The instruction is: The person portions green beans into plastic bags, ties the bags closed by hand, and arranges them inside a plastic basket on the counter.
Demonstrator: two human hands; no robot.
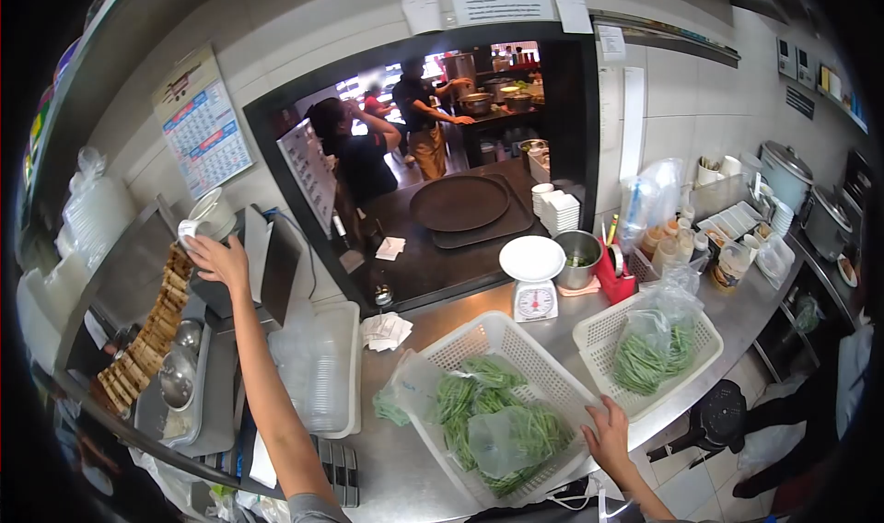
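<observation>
White basket point(550, 368) of green beans point(456, 403) sits lower centre, bare steel counter point(385, 463) to its left. I see the right hand point(608, 435) loosely open beside its rim; left hand point(219, 261) at upper-left white cup point(215, 213), grip unclear.

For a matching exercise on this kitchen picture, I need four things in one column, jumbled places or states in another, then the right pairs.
1. Scale
2. Beans
3. Calendar
4. Right hand

A. Lying in white baskets
B. Beside a basket's rim
C. Topped with a round white dish
D. Hanging on the wall

Pairs: 1-C, 2-A, 3-D, 4-B
</observation>
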